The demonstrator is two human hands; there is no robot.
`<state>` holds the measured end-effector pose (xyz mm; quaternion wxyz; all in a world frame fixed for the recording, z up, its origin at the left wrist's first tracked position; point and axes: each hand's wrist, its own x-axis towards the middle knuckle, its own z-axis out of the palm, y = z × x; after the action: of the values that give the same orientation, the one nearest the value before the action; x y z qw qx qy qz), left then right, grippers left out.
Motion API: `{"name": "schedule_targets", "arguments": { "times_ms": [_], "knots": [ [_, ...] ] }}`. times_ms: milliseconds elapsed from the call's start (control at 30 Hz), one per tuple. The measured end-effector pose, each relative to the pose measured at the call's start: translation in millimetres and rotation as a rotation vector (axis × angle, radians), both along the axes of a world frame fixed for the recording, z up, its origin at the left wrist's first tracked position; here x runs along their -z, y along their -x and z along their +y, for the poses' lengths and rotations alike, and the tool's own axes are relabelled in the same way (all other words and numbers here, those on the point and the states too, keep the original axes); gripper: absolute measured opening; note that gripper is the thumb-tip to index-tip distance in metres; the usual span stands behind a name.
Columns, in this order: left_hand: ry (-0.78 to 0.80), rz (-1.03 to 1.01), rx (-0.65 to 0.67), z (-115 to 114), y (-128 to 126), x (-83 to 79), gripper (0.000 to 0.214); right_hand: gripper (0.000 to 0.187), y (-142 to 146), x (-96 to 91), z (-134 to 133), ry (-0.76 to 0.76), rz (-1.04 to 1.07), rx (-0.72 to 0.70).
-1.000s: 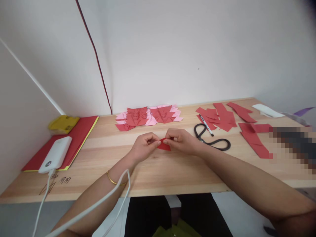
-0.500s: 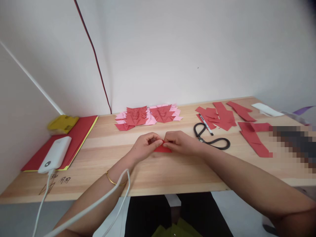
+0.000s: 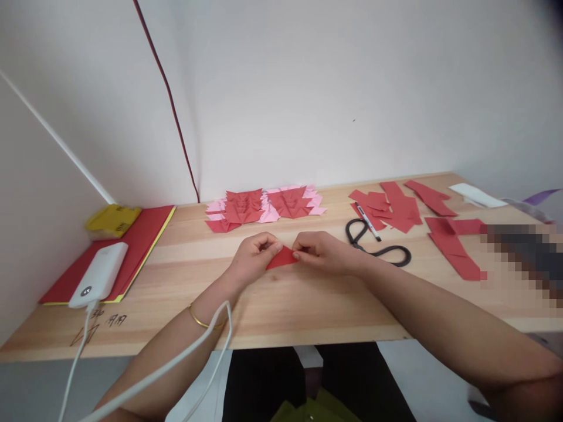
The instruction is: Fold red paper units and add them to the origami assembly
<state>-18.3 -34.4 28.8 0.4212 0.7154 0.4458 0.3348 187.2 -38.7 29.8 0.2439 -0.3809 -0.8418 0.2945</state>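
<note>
A small piece of red paper, folded to a triangle-like shape, is held just above the wooden table between both hands. My left hand pinches its left side between thumb and fingers. At its right corner, my right hand has thumb and forefinger closed on the paper. Parts of the paper are hidden behind the fingers. Beyond the hands, folded red and pink paper pieces lie in overlapping rows by the wall. Black-handled scissors rest near my right forearm.
Cut red paper strips and a white pen lie at the right rear. On the left, a white power bank and a yellow packet sit on red sheets. A white cable crosses over my left forearm.
The hands have drawn slightly apart, and more of the red paper shows between them. Its top point now stands out, with the paper tilted a little.
</note>
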Motion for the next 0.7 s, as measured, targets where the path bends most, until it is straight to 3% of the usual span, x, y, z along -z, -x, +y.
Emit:
{"name": "schedule_targets", "arguments": {
  "times_ms": [233, 533, 700],
  "knots": [
    [0.059, -0.148, -0.060, 4, 2, 8.4, 0.022, 0.029, -2, -2.1, 0, -0.061, -0.047, 0.015],
    [0.293, -0.359, -0.055, 5, 2, 10.2, 0.023, 0.037, -7, 1.5, 6, -0.042, 0.025, 0.097],
    [0.322, -0.301, -0.026, 3, 2, 6.2, 0.025, 0.033, -8, 0.4, 9, -0.028, 0.126, 0.187]
  ]
}}
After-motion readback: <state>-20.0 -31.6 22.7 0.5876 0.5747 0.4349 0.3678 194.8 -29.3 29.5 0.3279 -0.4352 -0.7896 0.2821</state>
